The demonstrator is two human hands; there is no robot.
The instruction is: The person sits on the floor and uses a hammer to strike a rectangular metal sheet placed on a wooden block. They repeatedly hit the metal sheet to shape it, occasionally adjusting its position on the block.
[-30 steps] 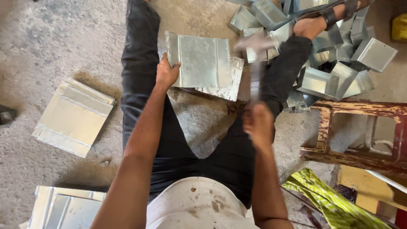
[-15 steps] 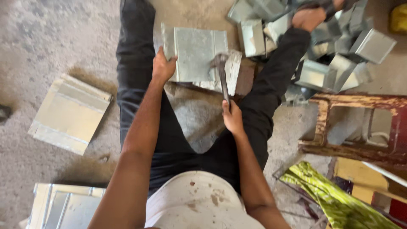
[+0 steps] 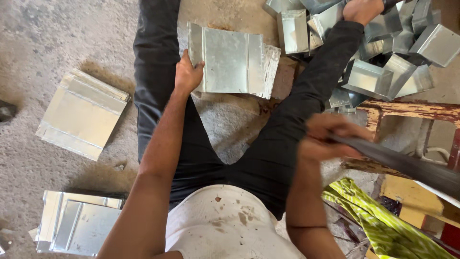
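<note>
I sit on a concrete floor with my legs in dark trousers spread apart. My left hand [image 3: 188, 74] grips the left edge of a folded sheet-metal piece [image 3: 232, 60] that lies flat between my legs on other sheets. My right hand [image 3: 326, 136] is raised by my right thigh, closed around the handle of a hammer [image 3: 407, 165]; the handle is blurred and runs off to the right, so its head is out of view.
A stack of flat metal sheets [image 3: 84, 115] lies to the left and another stack [image 3: 76, 225] at bottom left. Several folded metal boxes [image 3: 378, 79] are heaped at top right beside a worn wooden stool [image 3: 412, 110]. A green-yellow cloth [image 3: 378, 216] lies at lower right.
My right hand has swung the hammer up and back from the sheet toward the right, away from the piece. My left hand still holds the sheet in place.
</note>
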